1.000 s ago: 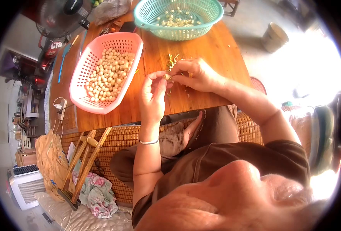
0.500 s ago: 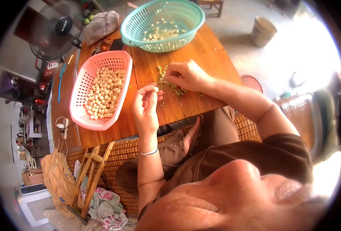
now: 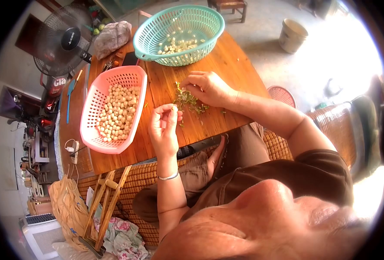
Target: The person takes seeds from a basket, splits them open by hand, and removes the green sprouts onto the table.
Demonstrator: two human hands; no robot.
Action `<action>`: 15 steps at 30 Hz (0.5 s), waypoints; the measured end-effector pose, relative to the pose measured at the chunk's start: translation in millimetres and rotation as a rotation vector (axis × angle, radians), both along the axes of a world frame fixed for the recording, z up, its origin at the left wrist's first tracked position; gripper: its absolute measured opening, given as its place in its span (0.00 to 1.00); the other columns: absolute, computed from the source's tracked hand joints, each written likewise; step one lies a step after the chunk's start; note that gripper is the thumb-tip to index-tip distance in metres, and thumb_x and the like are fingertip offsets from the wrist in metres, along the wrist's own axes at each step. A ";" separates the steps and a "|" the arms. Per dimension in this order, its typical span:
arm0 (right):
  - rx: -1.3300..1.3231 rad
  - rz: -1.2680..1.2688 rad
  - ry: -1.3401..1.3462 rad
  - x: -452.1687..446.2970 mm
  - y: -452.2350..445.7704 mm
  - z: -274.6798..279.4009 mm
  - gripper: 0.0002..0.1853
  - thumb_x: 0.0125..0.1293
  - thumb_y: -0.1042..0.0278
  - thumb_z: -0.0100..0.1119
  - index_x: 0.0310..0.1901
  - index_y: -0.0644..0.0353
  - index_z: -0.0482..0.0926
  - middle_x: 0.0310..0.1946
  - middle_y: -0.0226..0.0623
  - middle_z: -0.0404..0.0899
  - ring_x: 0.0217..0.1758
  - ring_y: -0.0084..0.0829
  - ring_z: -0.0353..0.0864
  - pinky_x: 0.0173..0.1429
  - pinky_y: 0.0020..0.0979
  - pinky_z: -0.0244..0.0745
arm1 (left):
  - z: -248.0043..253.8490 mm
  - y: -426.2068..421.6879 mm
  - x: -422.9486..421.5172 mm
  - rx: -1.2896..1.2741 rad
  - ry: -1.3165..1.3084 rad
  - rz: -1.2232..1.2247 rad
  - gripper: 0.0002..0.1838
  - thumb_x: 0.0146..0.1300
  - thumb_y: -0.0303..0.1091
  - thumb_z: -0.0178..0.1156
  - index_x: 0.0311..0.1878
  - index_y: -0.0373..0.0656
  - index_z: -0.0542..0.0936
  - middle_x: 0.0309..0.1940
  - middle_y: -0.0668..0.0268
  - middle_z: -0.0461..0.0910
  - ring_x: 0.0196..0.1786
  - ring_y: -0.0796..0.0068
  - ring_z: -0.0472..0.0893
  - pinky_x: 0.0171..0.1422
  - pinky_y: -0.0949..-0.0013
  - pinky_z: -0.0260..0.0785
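Observation:
My left hand (image 3: 164,125) is pinched around a small pale seed (image 3: 174,108) above the table's near part. Farther right, my right hand (image 3: 208,88) is closed over the pile of green and yellowish scraps (image 3: 191,102); what its fingertips hold, if anything, is hidden. Left of my hands stands a pink perforated basket (image 3: 88,117) with many round beige seeds (image 3: 119,113) in it. Behind my hands is a teal colander (image 3: 213,33) with pale split pieces (image 3: 177,45) at its bottom.
The wooden table (image 3: 235,56) bears a wrapped bag (image 3: 112,40), a blue-handled tool (image 3: 68,103) and a power strip (image 3: 74,151). A fan (image 3: 69,39) stands at the back left. A bucket (image 3: 293,36) is on the floor at the right.
The view has shifted. My hands have moved apart; the seed stays in my left fingertips, while my right hand has moved over the scraps.

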State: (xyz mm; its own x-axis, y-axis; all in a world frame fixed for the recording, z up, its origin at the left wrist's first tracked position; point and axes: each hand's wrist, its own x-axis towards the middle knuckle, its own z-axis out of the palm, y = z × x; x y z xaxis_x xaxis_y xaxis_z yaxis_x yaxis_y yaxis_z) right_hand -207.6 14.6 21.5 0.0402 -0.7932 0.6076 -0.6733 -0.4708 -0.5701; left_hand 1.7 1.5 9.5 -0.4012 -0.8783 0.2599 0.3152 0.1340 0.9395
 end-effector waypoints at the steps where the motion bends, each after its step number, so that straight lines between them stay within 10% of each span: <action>1: -0.001 -0.001 0.001 -0.3 0.3 0.8 0.07 0.64 0.71 0.63 0.43 0.61 0.83 0.36 0.43 0.84 0.40 0.45 0.85 0.42 0.38 0.80 | 0.2 0.3 -0.2 0.002 0.000 0.000 0.07 0.72 0.29 0.59 0.49 0.37 0.77 0.41 0.68 0.81 0.42 0.81 0.81 0.48 0.76 0.76; 15: 0.028 -0.031 -0.013 3.2 0.6 -2.8 0.04 0.61 0.71 0.67 0.37 0.59 0.82 0.32 0.37 0.83 0.38 0.41 0.84 0.41 0.38 0.80 | -0.9 0.8 -0.1 -0.025 -0.033 0.017 0.09 0.72 0.28 0.59 0.51 0.36 0.78 0.42 0.67 0.81 0.42 0.79 0.82 0.49 0.75 0.76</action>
